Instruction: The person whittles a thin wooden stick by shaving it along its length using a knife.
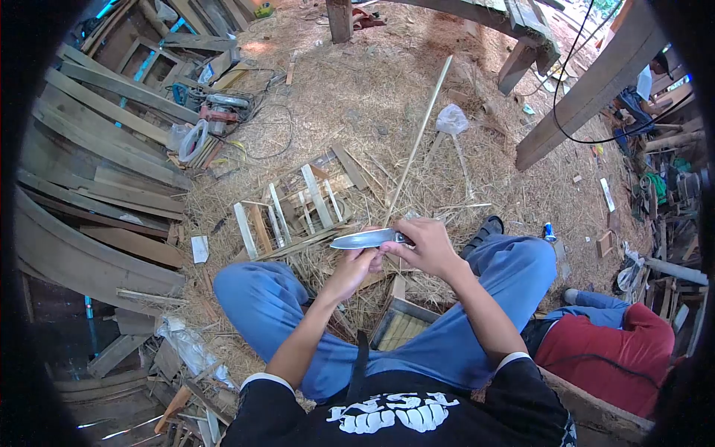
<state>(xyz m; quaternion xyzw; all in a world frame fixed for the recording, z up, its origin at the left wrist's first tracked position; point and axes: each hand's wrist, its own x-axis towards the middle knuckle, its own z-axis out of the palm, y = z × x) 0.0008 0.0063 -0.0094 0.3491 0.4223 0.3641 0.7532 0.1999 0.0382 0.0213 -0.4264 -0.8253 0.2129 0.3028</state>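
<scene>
My right hand (423, 244) is closed round the handle of a knife (363, 239), whose broad blade points left. Just below the blade, my left hand (353, 273) is closed, its fingers close to the right hand's. A long thin wooden strip (418, 134) runs from the hands up and away over the floor; its near end passes behind the blade, and my left fingers seem to be wrapped round it. Both hands are above the gap between my knees.
Small wooden frames (313, 195) lie on the shavings beyond my hands. A wooden box (402, 328) is between my legs. Planks (112, 190) and a red power tool (217, 115) are at left. A person in a red shirt (607, 350) is at lower right, near a can (550, 231).
</scene>
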